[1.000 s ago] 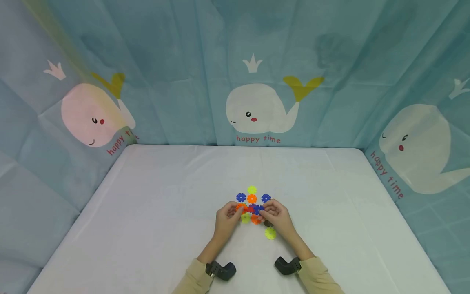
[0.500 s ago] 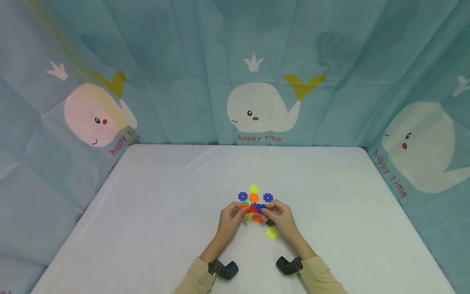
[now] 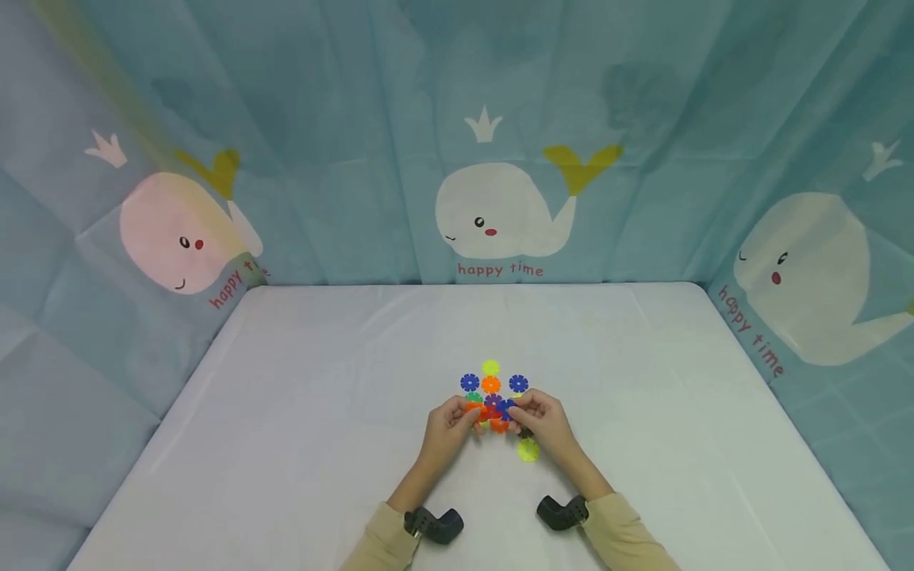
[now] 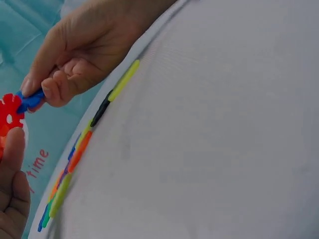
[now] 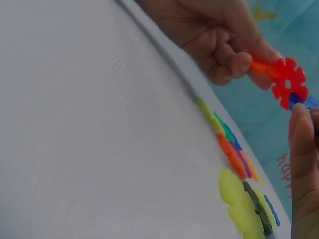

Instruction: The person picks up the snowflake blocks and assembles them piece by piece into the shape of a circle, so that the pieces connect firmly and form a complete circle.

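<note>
My left hand [image 3: 447, 428] pinches an orange notched plastic disc [image 5: 263, 67] between thumb and fingers. Slotted onto that disc is a red notched disc [image 5: 289, 82], with a small hole in its middle. From the other side my right hand [image 3: 550, 422] pinches a blue notched disc [image 4: 33, 100], whose edge meets the red disc's rim. The three pieces form a short row between the fingertips, raised above the table, as both wrist views show. Thumb and fingers cover part of the orange and blue discs.
Several loose discs lie flat on the white table [image 3: 300, 444] under and beyond the hands, among them a yellow disc [image 3: 491, 368], an orange disc [image 3: 490, 385], two blue ones and a green disc [image 3: 473, 399]. Nearer the right wrist lies another yellow disc [image 3: 528, 450]. A whale-print curtain [image 3: 371, 214] surrounds the table.
My left hand has come slightly right, toward the right hand, and the orange disc shows less of its face. The right hand keeps its hold on the blue disc. The loose discs stay put.
</note>
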Demonstrator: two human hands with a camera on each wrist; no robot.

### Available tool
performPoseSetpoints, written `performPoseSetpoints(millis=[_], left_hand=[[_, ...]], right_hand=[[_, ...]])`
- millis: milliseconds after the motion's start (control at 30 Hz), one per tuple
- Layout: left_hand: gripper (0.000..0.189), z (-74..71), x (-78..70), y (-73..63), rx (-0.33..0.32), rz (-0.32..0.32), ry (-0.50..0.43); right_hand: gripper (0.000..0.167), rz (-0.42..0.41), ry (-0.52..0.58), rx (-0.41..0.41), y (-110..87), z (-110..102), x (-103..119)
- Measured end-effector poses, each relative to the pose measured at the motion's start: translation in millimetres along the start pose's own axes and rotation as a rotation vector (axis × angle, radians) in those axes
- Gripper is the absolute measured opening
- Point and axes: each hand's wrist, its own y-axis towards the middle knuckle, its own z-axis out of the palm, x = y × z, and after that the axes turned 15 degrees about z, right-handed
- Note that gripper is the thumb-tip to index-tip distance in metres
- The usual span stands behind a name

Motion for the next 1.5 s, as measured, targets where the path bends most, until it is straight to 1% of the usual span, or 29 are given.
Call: performPoseSetpoints(millis=[67, 167, 233, 267, 333, 367, 467, 500, 600, 700, 833, 933, 1033, 1100, 1167, 1200, 1233, 1300, 1333, 1400, 1433, 1500], left_hand=[[0.011, 1.3, 0.1, -0.3, 0.004, 0.007, -0.002], [0.011, 2.7, 0.4, -1.0, 0.018, 0.019, 0.016], [0.011, 2.8, 0.0, -0.6, 0.011, 0.026, 0.028], [0.011, 2.8, -0.1, -0.2, 0.008, 0.031, 0.03], [0.011, 2.6, -0.7, 0.8, 0.001, 0.034, 0.025], [0.01, 2.4, -1.0, 1.4, -0.001, 0.036, 0.02], [0.01, 0.6, 0.1, 1.7, -0.003, 0.04, -0.005], [0.01, -0.3, 0.9, 1.6, -0.005, 0.04, -0.014], [0.011, -1.1, 2.8, 1.0, -0.005, 0.039, -0.046], [0.013, -0.9, 3.4, 1.0, 0.025, 0.034, -0.04], [0.013, 0.6, 2.2, 1.1, 0.083, 0.042, 0.042], [0.012, 1.6, 1.2, 1.0, 0.086, 0.072, 0.095], [0.011, 2.3, 0.7, 0.7, 0.076, 0.107, 0.116], [0.011, 2.5, 0.8, 0.4, 0.065, 0.146, 0.134], [0.01, 3.1, 1.4, 0.4, 0.044, 0.189, 0.139], [0.009, 3.5, 1.8, 0.5, 0.032, 0.214, 0.145], [0.008, 3.9, 2.1, 0.6, 0.019, 0.234, 0.146], [0.008, 4.6, 3.0, 1.1, -0.007, 0.26, 0.15], [0.007, 4.8, 3.2, 1.4, -0.018, 0.266, 0.152], [0.006, 4.6, 2.7, 2.0, -0.041, 0.262, 0.164], [0.006, 4.2, 2.4, 2.1, -0.053, 0.258, 0.166], [0.006, 3.3, 1.4, 2.9, -0.076, 0.248, 0.17]], right_hand=[[0.015, -0.012, 0.001, 0.007, -0.3, -1, 0], [0.021, -0.015, 0.013, 0.023, 1.8, -6, -8], [0.023, -0.016, 0.021, 0.03, 4.2, -8, -14], [0.024, -0.017, 0.021, 0.032, 4.3, -8, -13], [0.021, -0.024, 0.021, 0.023, 3.9, -6, -9], [0.015, -0.031, 0.021, 0.015, 3.5, -4, -6], [0.005, -0.069, 0.012, 0.004, 2.0, 2, 2], [0.003, -0.089, 0.003, 0.009, 2.7, 3, 2], [0.006, -0.127, -0.021, 0.025, 3.0, 6, 1], [0.007, -0.128, -0.056, 0.023, 2.5, 7, 1], [0.011, -0.093, -0.089, 0.006, 0.7, 7, 6], [0.01, -0.073, -0.107, 0.027, -0.9, 6, 10], [0.011, -0.075, -0.133, 0.076, -2.1, 6, 12], [0.012, -0.073, -0.159, 0.105, -2.0, 5, 11], [0.013, -0.065, -0.216, 0.121, -1.1, 2, 11], [0.013, -0.063, -0.274, 0.12, -0.9, -1, 12], [0.012, -0.053, -0.34, 0.115, -1.0, -4, 13], [0.006, -0.016, -0.51, 0.09, -3.1, -11, 20], [0.005, 0.02, -0.595, 0.076, -5.3, -14, 25], [0.011, 0.11, -0.758, 0.062, -11.1, -19, 35], [0.015, 0.164, -0.819, 0.055, -14.0, -20, 39], [0.019, 0.258, -0.899, 0.039, -18.9, -19, 43]])
